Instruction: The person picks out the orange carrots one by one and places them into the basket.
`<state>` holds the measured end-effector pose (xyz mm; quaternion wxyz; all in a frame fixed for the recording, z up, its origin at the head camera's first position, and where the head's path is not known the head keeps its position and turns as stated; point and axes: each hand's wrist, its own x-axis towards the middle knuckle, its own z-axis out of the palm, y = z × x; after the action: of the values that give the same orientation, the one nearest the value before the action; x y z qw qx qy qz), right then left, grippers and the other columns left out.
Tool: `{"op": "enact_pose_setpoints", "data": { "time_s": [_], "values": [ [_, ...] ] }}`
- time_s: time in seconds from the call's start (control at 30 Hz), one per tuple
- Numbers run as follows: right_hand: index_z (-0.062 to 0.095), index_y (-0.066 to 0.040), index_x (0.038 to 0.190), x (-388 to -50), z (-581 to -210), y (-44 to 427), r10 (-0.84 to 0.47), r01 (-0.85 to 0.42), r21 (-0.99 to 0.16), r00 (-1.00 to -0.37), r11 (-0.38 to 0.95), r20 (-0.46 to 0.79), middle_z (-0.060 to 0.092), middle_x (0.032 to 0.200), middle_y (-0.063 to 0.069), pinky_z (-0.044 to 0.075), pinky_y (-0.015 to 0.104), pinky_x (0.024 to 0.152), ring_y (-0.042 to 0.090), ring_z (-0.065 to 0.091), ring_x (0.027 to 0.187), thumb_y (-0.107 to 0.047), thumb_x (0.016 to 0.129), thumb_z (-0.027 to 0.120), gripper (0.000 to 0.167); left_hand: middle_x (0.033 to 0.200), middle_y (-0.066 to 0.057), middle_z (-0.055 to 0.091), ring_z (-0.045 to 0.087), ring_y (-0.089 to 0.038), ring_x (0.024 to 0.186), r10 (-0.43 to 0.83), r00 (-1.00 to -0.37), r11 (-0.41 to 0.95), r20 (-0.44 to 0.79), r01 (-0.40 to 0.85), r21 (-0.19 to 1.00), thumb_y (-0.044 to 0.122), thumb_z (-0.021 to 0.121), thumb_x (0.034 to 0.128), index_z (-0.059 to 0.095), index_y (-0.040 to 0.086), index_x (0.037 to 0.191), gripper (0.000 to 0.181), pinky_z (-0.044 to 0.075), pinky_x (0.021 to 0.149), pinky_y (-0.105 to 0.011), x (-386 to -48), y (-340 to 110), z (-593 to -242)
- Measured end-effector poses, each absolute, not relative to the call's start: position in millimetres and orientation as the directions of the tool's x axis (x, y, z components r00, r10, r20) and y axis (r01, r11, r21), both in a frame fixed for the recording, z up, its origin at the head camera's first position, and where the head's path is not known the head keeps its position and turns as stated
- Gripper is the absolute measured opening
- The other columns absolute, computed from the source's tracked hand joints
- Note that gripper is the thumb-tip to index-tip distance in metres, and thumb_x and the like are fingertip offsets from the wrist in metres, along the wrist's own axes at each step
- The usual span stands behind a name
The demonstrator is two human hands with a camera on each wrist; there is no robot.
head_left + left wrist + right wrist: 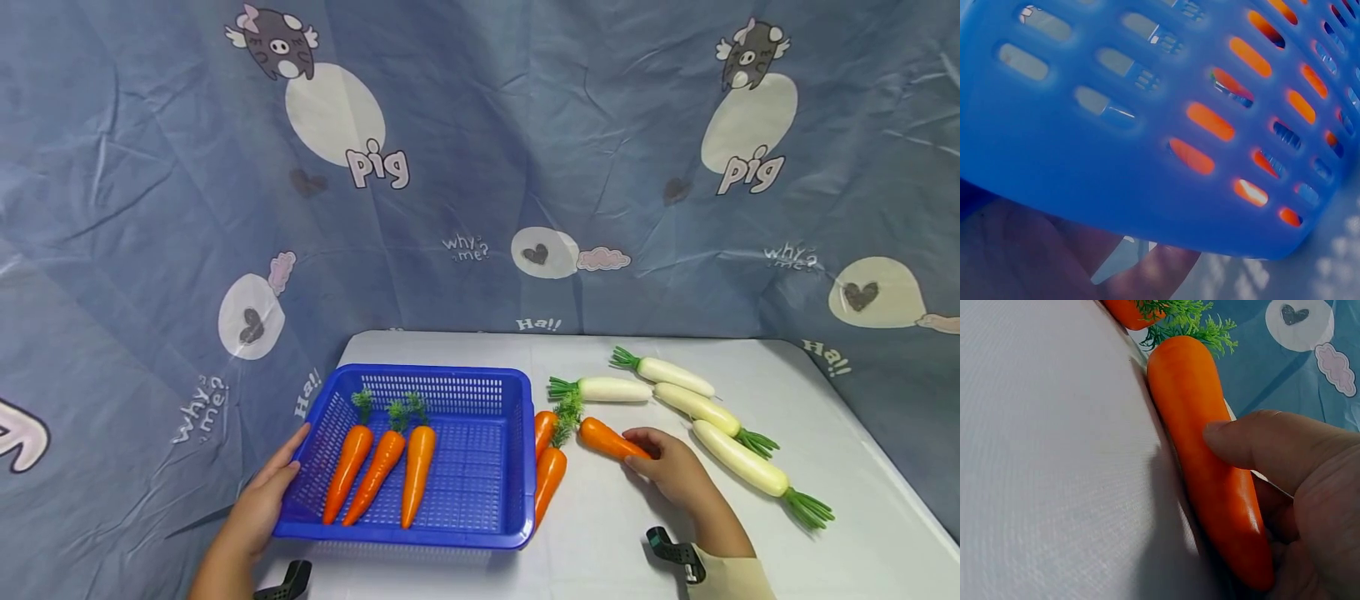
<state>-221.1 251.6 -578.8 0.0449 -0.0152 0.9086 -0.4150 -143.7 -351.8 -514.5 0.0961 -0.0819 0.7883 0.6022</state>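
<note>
A blue basket [468,540] holds three carrots [418,467] with green tops, lying side by side in its left half. My left hand [258,504] touches the basket's left side; in the left wrist view its fingers [1141,275] lie under the blue rim [1129,219]. My right hand [671,468] grips a carrot [603,439] near its narrow end, right of the basket. The right wrist view shows the thumb [1254,440] on top of this carrot [1191,419], other fingers partly hidden behind it.
Two more carrots [550,479] lie against the basket's right side. Several white radishes [738,457] with green leaves lie on the white table [600,550], behind and right of my right hand. A blue patterned cloth [450,167] hangs behind the table.
</note>
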Motion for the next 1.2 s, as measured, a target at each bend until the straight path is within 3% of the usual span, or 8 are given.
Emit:
{"op": "enact_pose_setpoints", "data": {
  "time_s": [0.17,0.27,0.33,0.5,0.67,0.73,0.97,1.2],
  "values": [
    [0.072,-0.012,0.126,-220.7,-579.7,251.0,-0.054,0.023,-0.759,-0.996,0.65,-0.077,0.074,0.119,0.007,0.051,0.039,0.094,0.021,0.065,0.105,-0.021,0.092,0.081,0.036,0.176,-0.017,0.001,0.015,-0.042,0.155,-0.012,-0.966,0.254,-0.256,-0.251,0.934,0.023,0.023,0.1154,0.013,0.03,0.17,0.056,0.037,0.113,-0.037,-144.2,-352.1,-515.1],
    [0.072,-0.011,0.125,-220.9,-579.5,251.2,-0.048,0.017,-0.758,-0.997,0.652,-0.063,0.074,0.118,0.007,0.051,0.041,0.094,0.022,0.065,0.105,-0.021,0.092,0.08,0.035,0.176,-0.016,-0.002,0.006,-0.045,0.158,-0.015,-0.966,0.237,-0.257,-0.253,0.938,0.021,0.023,0.1151,0.013,0.029,0.17,0.056,0.02,0.121,-0.063,-146.0,-351.2,-514.5],
    [0.072,-0.011,0.125,-220.6,-579.3,251.4,-0.036,0.018,-0.757,-0.998,0.654,-0.056,0.074,0.119,0.007,0.051,0.044,0.096,0.022,0.065,0.106,-0.02,0.092,0.079,0.035,0.176,-0.015,-0.004,0.002,-0.046,0.159,-0.016,-0.966,0.225,-0.259,-0.256,0.94,0.021,0.023,0.1148,0.013,0.029,0.17,0.056,0.011,0.122,-0.069,-147.2,-350.1,-514.1],
    [0.072,-0.01,0.125,-216.9,-581.8,252.4,-0.014,0.021,-0.74,-0.999,0.673,-0.04,0.074,0.121,0.009,0.051,0.048,0.099,0.024,0.066,0.108,-0.018,0.093,0.078,0.034,0.176,-0.016,-0.003,0.005,-0.045,0.158,-0.006,-0.968,0.225,-0.252,-0.247,0.943,0.022,0.024,0.1149,0.013,0.028,0.17,0.056,0.016,0.121,-0.064,-148.5,-347.9,-515.6],
    [0.072,-0.011,0.126,-215.1,-583.6,250.6,-0.009,0.016,-0.75,-1.0,0.662,-0.03,0.074,0.122,0.009,0.051,0.048,0.1,0.023,0.066,0.109,-0.018,0.093,0.077,0.034,0.176,-0.016,0.001,0.008,-0.041,0.157,-0.005,-0.971,0.252,-0.237,-0.231,0.94,0.025,0.025,0.1154,0.014,0.028,0.17,0.055,0.03,0.11,-0.033,-145.4,-350.7,-515.3],
    [0.072,-0.012,0.126,-215.0,-583.7,248.9,-0.005,0.013,-0.756,-1.0,0.654,-0.022,0.073,0.122,0.008,0.051,0.047,0.099,0.023,0.065,0.109,-0.019,0.094,0.077,0.034,0.176,-0.015,0.001,0.009,-0.04,0.157,-0.012,-0.972,0.262,-0.235,-0.23,0.937,0.024,0.024,0.1154,0.014,0.028,0.17,0.055,0.029,0.106,-0.031,-144.1,-352.1,-514.3],
    [0.072,-0.009,0.124,-213.2,-586.0,247.4,0.033,0.006,-0.776,-0.999,0.631,0.018,0.074,0.121,0.01,0.052,0.032,0.093,0.022,0.066,0.107,-0.017,0.094,0.076,0.032,0.176,-0.014,-0.004,0.003,-0.044,0.158,-0.015,-0.966,0.235,-0.257,-0.253,0.938,0.022,0.024,0.115,0.014,0.03,0.17,0.056,0.014,0.121,-0.066,-146.2,-352.7,-513.5],
    [0.071,-0.007,0.126,-212.0,-586.0,249.2,0.045,0.027,-0.818,-0.999,0.575,-0.002,0.073,0.123,0.014,0.055,0.023,0.079,0.021,0.066,0.104,-0.017,0.095,0.076,0.033,0.176,-0.015,0.001,0.016,-0.04,0.155,-0.018,-0.96,0.264,-0.28,-0.275,0.924,0.023,0.022,0.1153,0.012,0.032,0.169,0.056,0.036,0.1,-0.027,-145.8,-354.0,-515.4]
  ]
}}
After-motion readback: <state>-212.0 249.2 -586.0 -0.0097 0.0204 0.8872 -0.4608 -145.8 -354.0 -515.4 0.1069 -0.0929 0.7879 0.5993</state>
